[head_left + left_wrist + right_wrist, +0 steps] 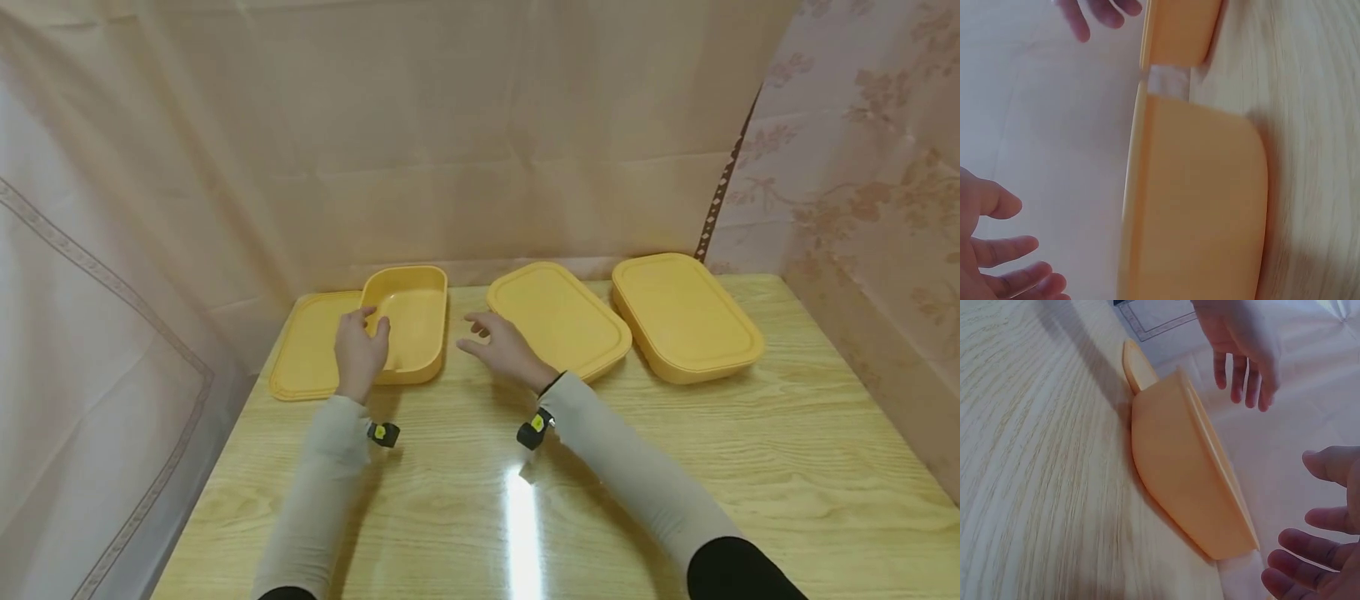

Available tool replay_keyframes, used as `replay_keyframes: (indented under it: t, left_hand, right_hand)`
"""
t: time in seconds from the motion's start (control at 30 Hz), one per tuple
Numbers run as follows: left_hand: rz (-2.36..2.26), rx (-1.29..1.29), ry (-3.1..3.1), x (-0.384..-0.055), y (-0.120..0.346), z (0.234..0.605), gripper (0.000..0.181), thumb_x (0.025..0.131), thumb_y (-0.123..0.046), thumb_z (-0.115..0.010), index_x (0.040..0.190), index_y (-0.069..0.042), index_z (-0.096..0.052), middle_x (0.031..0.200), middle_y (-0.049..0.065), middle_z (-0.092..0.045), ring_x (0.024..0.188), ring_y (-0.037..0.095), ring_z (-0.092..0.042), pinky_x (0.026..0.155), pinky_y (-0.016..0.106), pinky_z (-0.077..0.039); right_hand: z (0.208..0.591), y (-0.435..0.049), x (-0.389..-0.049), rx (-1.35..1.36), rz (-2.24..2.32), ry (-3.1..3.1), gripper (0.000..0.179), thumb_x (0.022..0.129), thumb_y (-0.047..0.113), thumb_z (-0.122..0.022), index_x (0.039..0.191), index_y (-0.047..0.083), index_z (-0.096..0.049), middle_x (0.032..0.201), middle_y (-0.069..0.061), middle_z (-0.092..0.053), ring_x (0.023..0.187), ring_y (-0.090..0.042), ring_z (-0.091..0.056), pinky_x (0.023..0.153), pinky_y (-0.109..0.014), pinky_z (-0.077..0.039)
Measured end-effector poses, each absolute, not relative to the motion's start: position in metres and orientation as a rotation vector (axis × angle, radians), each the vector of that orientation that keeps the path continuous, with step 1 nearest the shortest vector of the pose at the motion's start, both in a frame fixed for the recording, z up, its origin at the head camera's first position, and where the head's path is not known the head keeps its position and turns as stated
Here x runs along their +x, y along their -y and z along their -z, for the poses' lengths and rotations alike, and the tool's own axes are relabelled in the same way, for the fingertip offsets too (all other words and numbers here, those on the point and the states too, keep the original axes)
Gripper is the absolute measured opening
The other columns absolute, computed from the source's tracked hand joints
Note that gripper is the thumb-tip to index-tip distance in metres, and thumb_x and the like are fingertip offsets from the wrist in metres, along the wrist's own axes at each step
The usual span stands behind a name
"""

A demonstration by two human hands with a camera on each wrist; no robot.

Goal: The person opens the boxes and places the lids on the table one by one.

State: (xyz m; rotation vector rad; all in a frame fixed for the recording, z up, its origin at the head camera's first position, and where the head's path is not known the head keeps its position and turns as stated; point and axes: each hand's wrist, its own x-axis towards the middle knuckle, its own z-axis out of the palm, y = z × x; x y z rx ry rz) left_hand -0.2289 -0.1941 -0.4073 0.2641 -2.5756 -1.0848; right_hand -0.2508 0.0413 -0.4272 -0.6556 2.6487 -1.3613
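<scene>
An uncovered yellow plastic box (pixel 422 321) sits toward the back left of the table, its inside bare. Beside its left wall is a flat yellow lid (pixel 306 350), partly hidden behind the box and the hand. My left hand (pixel 360 354) hovers over the box's left side, fingers loosely spread and holding nothing. To the right of the box, in front of a covered yellow box (pixel 562 321), my right hand (pixel 501 343) hangs in the air with relaxed fingers. The right wrist view shows both hands apart from the uncovered box's wall (pixel 1175 456).
Another covered yellow box (pixel 690 317) stands at the back right, close against the middle one. Curtain cloth (pixel 480 142) hangs behind the wooden table (pixel 450 500) and along both sides. Each wrist wears a small black camera.
</scene>
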Motion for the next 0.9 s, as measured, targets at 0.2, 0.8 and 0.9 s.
replay_keyframes:
  t: [0.2, 0.8, 0.9]
  left_hand:
    - [1.085, 0.219, 2.578, -0.227, 0.183, 0.407, 0.045, 0.097, -0.028, -0.055, 0.130, 0.002, -0.057, 0.131, 0.026, -0.052, 0.117, 0.040, -0.051, 0.096, 0.054, -0.043]
    - [1.137, 0.114, 2.634, -0.226, 0.151, 0.404, 0.048, 0.097, -0.030, -0.056, 0.134, 0.000, -0.053, 0.135, 0.025, -0.050, 0.120, 0.039, -0.050, 0.099, 0.052, -0.043]
    - [1.160, 0.105, 2.618, -0.226, 0.145, 0.404, 0.049, 0.097, -0.029, -0.057, 0.135, 0.001, -0.052, 0.134, 0.024, -0.051, 0.121, 0.039, -0.051, 0.100, 0.051, -0.043]
  right_hand:
    - [0.422, -0.049, -0.250, -0.679, 1.335, -2.696, 0.054, 0.095, 0.033, -0.062, 0.140, 0.005, -0.050, 0.124, -0.020, -0.061, 0.112, -0.033, -0.059, 0.095, -0.045, -0.050]
    - [0.406, -0.073, -0.241, -0.603, 1.453, -2.672, 0.053, 0.094, 0.033, -0.064, 0.138, 0.005, -0.053, 0.124, -0.019, -0.056, 0.119, -0.035, -0.053, 0.099, -0.048, -0.047]
    - [0.403, -0.076, -0.240, -0.630, 1.434, -2.698, 0.052, 0.094, 0.032, -0.064, 0.137, 0.004, -0.054, 0.124, -0.020, -0.057, 0.120, -0.038, -0.053, 0.098, -0.049, -0.047]
